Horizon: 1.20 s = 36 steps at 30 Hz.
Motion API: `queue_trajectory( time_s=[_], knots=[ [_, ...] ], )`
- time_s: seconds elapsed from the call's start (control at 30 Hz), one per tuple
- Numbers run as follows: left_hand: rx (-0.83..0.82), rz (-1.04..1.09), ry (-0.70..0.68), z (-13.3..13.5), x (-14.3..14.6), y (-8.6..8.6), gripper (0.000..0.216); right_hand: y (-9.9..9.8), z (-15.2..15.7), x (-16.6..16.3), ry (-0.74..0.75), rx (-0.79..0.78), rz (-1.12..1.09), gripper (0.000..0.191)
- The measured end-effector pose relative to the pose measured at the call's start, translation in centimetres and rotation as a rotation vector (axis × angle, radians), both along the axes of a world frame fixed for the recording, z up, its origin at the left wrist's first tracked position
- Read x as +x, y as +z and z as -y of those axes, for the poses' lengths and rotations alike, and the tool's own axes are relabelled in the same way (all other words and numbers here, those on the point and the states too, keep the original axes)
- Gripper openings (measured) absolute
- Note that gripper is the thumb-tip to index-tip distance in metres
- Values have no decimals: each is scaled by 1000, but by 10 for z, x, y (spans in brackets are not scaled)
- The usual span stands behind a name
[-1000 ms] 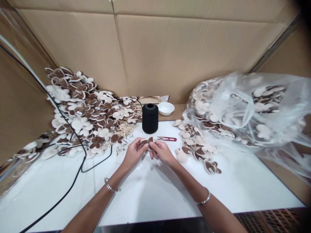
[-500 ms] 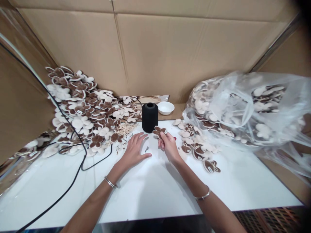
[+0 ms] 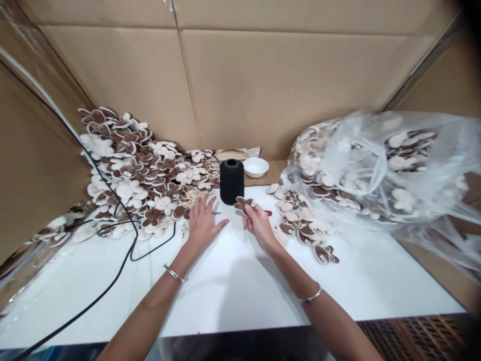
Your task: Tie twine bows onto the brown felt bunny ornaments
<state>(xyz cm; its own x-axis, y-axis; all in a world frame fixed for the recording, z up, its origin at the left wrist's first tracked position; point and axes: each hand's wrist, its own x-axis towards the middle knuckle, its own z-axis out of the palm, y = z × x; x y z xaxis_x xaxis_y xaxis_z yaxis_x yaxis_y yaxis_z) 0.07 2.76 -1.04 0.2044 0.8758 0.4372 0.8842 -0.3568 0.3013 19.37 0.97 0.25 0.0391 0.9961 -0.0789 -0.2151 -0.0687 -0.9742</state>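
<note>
My right hand (image 3: 257, 224) pinches a brown felt bunny-shaped piece (image 3: 243, 204) with a small white label, just in front of a black cylinder (image 3: 232, 182). A red-ended item (image 3: 268, 213) pokes out behind that hand; its kind is hidden. Fingers spread, my left hand (image 3: 203, 223) reaches at the near edge of a heap of small cream string bows (image 3: 194, 197); whether it touches any of them I cannot tell. To the right of my right hand lie several brown-and-cream bunny pieces, the nearest one (image 3: 326, 254) with a cream bow on it.
A large pile of brown and cream pieces (image 3: 128, 170) rises at the left against the cardboard wall (image 3: 240, 90). A clear plastic bag (image 3: 361, 170) full of pieces stands at the right. Behind the cylinder is a white bowl (image 3: 256, 167). A black cable (image 3: 124, 265) crosses the white table (image 3: 240, 306).
My left hand has moved left and away from me, onto the edge of the bow heap. My right hand stays nearly in place, still holding the bunny piece.
</note>
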Motion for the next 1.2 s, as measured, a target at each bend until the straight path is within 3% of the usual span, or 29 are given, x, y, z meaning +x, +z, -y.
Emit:
queue_trajectory(
  time_s=[0.2,0.3,0.4,0.57,0.63,0.77,0.93,1.2],
  knots=[
    [71,41,173,-13,-14,2,52,2,6,1,244,-109,221,23],
    [112,180,139,-10,-25,14,37,8,14,4,372,-107,439,17],
    [69,284,-25,2,-22,23,20,13,22,7,338,-49,744,18],
    [-207,237,-501,16,-1,20,13,18,24,9,294,37,1156,33],
    [-262,219,-571,15,5,16,12,18,22,11,332,59,1163,36],
    [-268,165,-570,11,4,14,14,19,19,23,376,146,1114,45],
    [-259,135,-535,13,0,16,14,10,13,38,393,325,1005,16],
    [-306,214,-546,19,6,14,25,-4,8,41,391,316,965,16]
  ],
)
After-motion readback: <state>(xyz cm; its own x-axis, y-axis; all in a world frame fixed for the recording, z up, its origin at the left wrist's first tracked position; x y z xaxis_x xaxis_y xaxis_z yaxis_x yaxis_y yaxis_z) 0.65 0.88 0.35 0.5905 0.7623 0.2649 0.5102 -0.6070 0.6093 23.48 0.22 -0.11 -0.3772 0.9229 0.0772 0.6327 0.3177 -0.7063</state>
